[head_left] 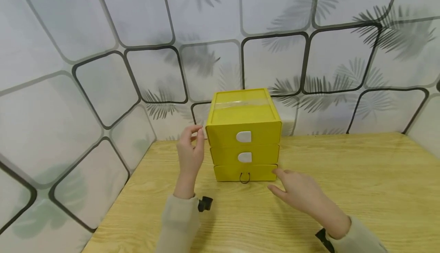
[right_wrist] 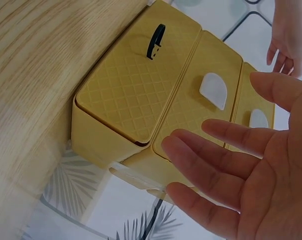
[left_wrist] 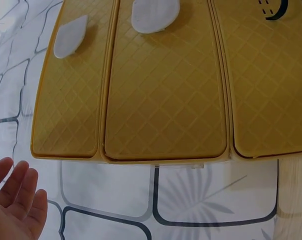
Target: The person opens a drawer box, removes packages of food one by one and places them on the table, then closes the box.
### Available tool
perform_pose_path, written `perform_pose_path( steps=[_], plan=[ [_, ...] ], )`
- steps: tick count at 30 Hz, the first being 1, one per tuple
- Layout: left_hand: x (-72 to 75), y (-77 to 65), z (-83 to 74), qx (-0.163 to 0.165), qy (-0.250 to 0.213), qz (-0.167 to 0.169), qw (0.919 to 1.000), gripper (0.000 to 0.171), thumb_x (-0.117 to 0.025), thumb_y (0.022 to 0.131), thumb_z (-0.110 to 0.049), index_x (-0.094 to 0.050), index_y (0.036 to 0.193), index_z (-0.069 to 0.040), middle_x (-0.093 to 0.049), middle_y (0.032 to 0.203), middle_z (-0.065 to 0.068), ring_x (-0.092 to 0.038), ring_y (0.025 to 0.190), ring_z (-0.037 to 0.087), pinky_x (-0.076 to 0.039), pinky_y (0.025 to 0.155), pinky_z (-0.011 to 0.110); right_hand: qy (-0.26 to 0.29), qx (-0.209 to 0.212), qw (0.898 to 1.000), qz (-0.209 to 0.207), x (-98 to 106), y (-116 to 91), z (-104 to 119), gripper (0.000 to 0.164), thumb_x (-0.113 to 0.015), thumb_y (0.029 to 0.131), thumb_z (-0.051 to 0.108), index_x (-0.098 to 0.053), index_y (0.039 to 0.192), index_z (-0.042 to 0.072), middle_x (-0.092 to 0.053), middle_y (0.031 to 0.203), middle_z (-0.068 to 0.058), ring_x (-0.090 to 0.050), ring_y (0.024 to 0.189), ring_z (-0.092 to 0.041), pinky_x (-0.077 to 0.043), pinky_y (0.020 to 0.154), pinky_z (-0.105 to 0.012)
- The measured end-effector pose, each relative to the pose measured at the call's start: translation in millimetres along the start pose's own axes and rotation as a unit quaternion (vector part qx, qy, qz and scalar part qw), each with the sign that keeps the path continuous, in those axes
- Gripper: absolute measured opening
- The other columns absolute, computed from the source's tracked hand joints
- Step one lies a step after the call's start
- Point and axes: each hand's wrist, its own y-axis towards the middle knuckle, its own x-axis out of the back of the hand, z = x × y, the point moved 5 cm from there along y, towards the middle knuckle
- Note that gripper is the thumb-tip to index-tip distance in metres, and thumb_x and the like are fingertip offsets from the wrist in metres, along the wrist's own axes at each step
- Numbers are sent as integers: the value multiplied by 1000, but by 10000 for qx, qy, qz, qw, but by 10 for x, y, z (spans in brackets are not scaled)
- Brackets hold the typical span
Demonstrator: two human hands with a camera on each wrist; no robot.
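We see the yellow drawer unit [head_left: 244, 147] standing on the table [head_left: 350, 176], its back hidden. Beside it, the left hand [head_left: 191, 152], cropped in its wrist view, and right hand [head_left: 300, 190] hold nothing, fingers loosely extended; contact we cannot tell.

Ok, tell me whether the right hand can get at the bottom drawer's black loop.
Probably yes: the right hand is near the bottom drawer, holding nothing, and nothing shows in front of the black loop.
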Motion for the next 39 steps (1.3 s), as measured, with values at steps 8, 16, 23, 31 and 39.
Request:
perform_pose_path(
  steps=[8,16,23,31,39],
  plan=[
    [-10,8,61,147,-49,-60,9999,17,-46,80,-11,-56,84,2,-54,81,9,-49,77,17,-43,57,29,45,20,10000,18,-25,10,11,59,-36,71,58,-50,102,10,-56,87,-6,-53,61,-13,-39,41,-23],
    [-55,7,143,494,-350,111,9981,18,-45,81,-7,-55,88,4,-53,87,12,-48,82,18,-43,59,33,63,-9,10000,11,-12,11,0,58,-37,72,57,-50,103,9,-56,88,-7,-53,64,-15,-41,44,-26],
    [-108,-32,256,747,-370,447,9955,23,-43,82,-12,-54,93,4,-52,91,11,-47,85,17,-43,63,32,7,-40,10000,36,-27,10,-11,54,-42,72,53,-50,102,10,-56,88,-6,-53,66,-16,-41,44,-26],
    [-189,-64,325,830,-566,791,9918,24,-40,84,-15,-53,98,-2,-51,93,9,-46,84,15,-42,61,31,42,-70,10000,29,-33,16,-17,50,-44,72,50,-50,102,10,-56,88,-6,-53,68,-17,-42,47,-29],
    [-226,-68,321,795,-726,917,9899,29,-36,85,-16,-48,106,-1,-48,100,8,-45,88,15,-43,63,30,23,-88,10000,-12,-40,16,-14,43,-50,72,42,-51,101,9,-56,88,-6,-53,68,-17,-42,46,-29]
  ],
)
